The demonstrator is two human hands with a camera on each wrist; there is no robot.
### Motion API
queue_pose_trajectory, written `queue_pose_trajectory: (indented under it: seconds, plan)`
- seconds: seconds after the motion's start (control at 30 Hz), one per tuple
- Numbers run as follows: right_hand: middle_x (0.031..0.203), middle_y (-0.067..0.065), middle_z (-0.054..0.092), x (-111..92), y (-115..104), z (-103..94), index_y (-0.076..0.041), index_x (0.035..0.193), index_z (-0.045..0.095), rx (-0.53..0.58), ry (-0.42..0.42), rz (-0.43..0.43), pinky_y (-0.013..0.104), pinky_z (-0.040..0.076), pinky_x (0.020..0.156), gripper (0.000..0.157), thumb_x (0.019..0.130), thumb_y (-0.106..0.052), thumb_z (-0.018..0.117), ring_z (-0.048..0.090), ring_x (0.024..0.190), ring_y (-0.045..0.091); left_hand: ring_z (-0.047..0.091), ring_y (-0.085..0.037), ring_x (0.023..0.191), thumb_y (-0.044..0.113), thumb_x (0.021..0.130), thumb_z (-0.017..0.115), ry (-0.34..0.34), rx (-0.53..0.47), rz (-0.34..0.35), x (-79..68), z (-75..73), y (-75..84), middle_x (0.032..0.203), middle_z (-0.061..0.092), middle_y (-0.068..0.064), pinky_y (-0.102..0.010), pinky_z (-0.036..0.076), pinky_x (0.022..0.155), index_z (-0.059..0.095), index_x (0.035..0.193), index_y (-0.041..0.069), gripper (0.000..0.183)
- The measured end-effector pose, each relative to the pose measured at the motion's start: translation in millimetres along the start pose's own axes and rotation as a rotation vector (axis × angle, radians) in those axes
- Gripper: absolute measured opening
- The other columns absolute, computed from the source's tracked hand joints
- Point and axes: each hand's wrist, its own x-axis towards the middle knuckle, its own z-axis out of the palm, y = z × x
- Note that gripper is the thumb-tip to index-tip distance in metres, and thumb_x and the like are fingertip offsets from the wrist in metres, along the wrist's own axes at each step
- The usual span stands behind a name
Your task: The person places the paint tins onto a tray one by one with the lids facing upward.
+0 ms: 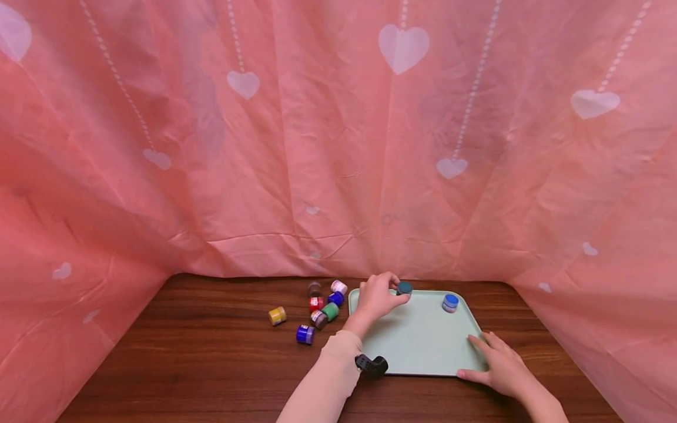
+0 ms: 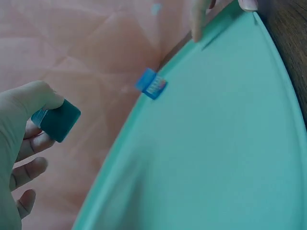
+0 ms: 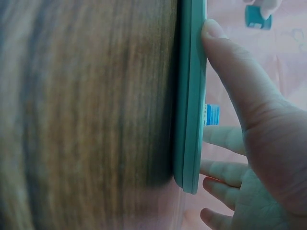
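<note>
My left hand (image 1: 376,296) pinches a small dark-teal paint jar (image 1: 404,287) between thumb and fingers, raised above the back-left part of a pale green tray (image 1: 423,343). In the left wrist view the jar (image 2: 58,120) is tilted, and the other fingers hang apart from it. On the tray, near its back right corner, stands a blue paint jar (image 1: 450,303). At the tray's front right corner rests my right hand (image 1: 499,364), its fingers spread and fairly straight. The right wrist view shows its thumb (image 3: 230,52) touching the tray's rim (image 3: 192,96).
Left of the tray, several paint jars lie on the brown wooden table (image 1: 201,358): yellow (image 1: 277,316), dark blue (image 1: 305,334), red (image 1: 315,303), green (image 1: 331,311) and white (image 1: 339,286) among them. A pink curtain (image 1: 317,147) with hearts encloses the table's back and sides.
</note>
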Motion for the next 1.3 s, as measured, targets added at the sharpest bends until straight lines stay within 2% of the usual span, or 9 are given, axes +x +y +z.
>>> queue_pose_trajectory:
  seconds: [0.07, 0.23, 0.43, 0.63, 0.9, 1.3]
  plan:
    - [0.131, 0.038, 0.050, 0, 0, -0.5, 0.003, 0.128, 0.058, 0.000, 0.002, -0.001, 0.067, 0.041, 0.089, 0.086, 0.072, -0.060, 0.075, 0.044, 0.123, 0.056, 0.055, -0.011, 0.094, 0.049, 0.077, 0.077, -0.006, 0.004, -0.010, 3.1, 8.4, -1.5, 0.093, 0.066, 0.014, -0.031, 0.034, 0.081, 0.066, 0.095, 0.026, 0.031]
    - [0.130, 0.038, 0.050, 0, -2, -1.1, 0.003, 0.127, 0.059, -0.009, 0.013, -0.001, 0.067, 0.042, 0.089, 0.085, 0.072, -0.059, 0.076, 0.045, 0.123, 0.056, 0.052, -0.012, 0.095, 0.052, 0.076, 0.076, -0.038, 0.085, -0.011, 7.3, 23.5, -2.7, 0.094, 0.063, 0.012, -0.031, 0.034, 0.077, 0.067, 0.096, 0.029, 0.032]
    - [0.130, 0.037, 0.051, 1, -3, -1.5, 0.002, 0.128, 0.059, -0.011, 0.012, 0.006, 0.066, 0.042, 0.089, 0.085, 0.071, -0.059, 0.076, 0.045, 0.124, 0.055, 0.051, -0.012, 0.090, 0.051, 0.074, 0.077, -0.067, 0.152, -0.009, 9.4, 33.3, -0.4, 0.089, 0.061, 0.010, -0.029, 0.031, 0.073, 0.070, 0.098, 0.030, 0.032]
    - [0.129, 0.037, 0.052, -1, -3, -0.8, 0.003, 0.126, 0.060, -0.014, 0.027, -0.006, 0.066, 0.042, 0.089, 0.084, 0.070, -0.058, 0.077, 0.046, 0.123, 0.055, 0.050, -0.012, 0.088, 0.051, 0.075, 0.077, -0.090, 0.175, -0.044, 11.9, 42.4, 0.5, 0.087, 0.059, 0.011, -0.032, 0.033, 0.075, 0.070, 0.099, 0.031, 0.032]
    - [0.129, 0.036, 0.053, -1, -3, 0.0, 0.002, 0.126, 0.060, -0.020, 0.031, -0.009, 0.065, 0.043, 0.089, 0.083, 0.070, -0.057, 0.077, 0.047, 0.123, 0.055, 0.052, -0.016, 0.095, 0.050, 0.077, 0.077, -0.130, 0.194, -0.085, 14.7, 48.3, 2.5, 0.099, 0.063, 0.009, -0.033, 0.034, 0.078, 0.071, 0.102, 0.031, 0.032]
    - [0.130, 0.037, 0.051, -1, -1, -0.4, 0.003, 0.127, 0.059, -0.009, 0.010, 0.005, 0.066, 0.042, 0.089, 0.086, 0.071, -0.060, 0.075, 0.045, 0.124, 0.056, 0.052, -0.017, 0.094, 0.051, 0.076, 0.077, -0.149, 0.239, -0.105, 17.1, 49.7, 7.3, 0.099, 0.064, 0.008, -0.033, 0.035, 0.078, 0.071, 0.102, 0.031, 0.034]
